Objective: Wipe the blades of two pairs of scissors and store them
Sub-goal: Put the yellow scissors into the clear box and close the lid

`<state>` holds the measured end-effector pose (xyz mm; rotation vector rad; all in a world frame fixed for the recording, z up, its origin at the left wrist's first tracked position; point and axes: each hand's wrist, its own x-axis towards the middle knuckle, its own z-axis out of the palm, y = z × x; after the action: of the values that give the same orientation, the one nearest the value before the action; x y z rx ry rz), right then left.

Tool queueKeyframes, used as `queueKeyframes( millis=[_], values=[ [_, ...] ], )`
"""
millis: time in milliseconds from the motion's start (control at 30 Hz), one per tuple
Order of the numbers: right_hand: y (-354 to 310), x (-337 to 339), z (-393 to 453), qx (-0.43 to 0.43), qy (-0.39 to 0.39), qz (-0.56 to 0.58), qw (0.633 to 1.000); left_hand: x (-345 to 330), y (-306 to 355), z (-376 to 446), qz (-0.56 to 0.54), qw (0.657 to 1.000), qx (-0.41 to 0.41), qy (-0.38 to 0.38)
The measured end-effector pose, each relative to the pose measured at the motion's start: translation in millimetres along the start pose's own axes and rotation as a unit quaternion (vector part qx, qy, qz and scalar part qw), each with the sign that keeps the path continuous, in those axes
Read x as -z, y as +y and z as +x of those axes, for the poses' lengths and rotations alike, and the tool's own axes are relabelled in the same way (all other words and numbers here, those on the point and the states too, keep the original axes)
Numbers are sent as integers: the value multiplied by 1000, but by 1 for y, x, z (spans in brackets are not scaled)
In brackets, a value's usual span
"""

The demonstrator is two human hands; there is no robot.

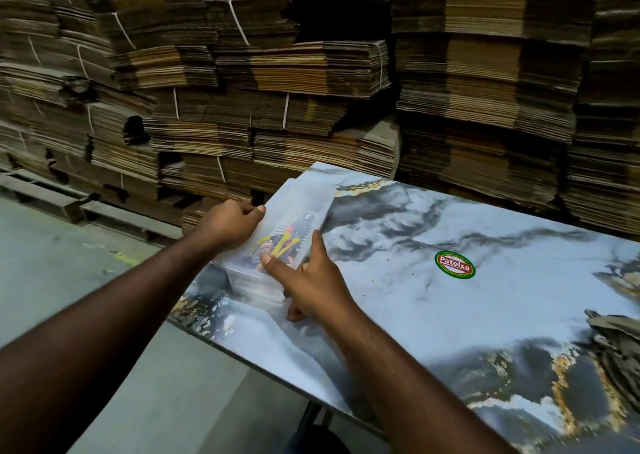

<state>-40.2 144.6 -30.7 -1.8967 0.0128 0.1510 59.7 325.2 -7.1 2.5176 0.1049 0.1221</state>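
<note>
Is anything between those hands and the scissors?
Yes. The scissors, seen as yellow handles, lie inside a clear plastic box with its lid on. The left hand and right hand grip the box's outside; its walls and lid separate them from the scissors.

The box (294,218) is clear plastic, smooth and faintly glossy; the yellow and red shapes (282,242) seen through it are blurred, perhaps plastic handles. The worktop (467,315) has a glossy, smooth marble-print finish in grey, white and gold, with a shiny printed sticker (454,264). Behind, the stacked cardboard (277,72) is matt, rough-edged corrugated brown paperboard. The floor (69,263) looks like matt concrete.
</note>
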Motion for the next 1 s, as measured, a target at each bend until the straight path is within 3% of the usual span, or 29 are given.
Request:
queueKeyframes(
  millis=[100, 200, 300, 433, 567, 833, 933, 1000],
  values=[
    [3, -6, -3, 0, -4, 9, 1000, -1, 1, -3, 92, 995, -20, 36],
    [6, -10, -2, -14, -14, 92, 996, -4, 0, -5, 102, 993, -38, 52],
    [10, -10, 2, -18, -21, 144, 989, -3, 0, -6, 53, 998, -30, 21],
    [8, -10, 3, -28, -7, 163, 986, -2, 16, 0, 111, 991, -61, -36],
    [8, -10, -1, -31, -14, 176, 984, -7, 28, 21, 88, 986, -107, -92],
    [22, -14, 6, -1, 9, 122, 992, -26, 40, 69, 26, 988, -90, -124],
    [18, -9, 8, 41, 70, -34, 996, -27, 37, 72, 26, 989, -93, -114],
    [15, 5, 21, 89, 141, -149, 975, -27, 36, 72, 27, 989, -96, -112]
  ],
)
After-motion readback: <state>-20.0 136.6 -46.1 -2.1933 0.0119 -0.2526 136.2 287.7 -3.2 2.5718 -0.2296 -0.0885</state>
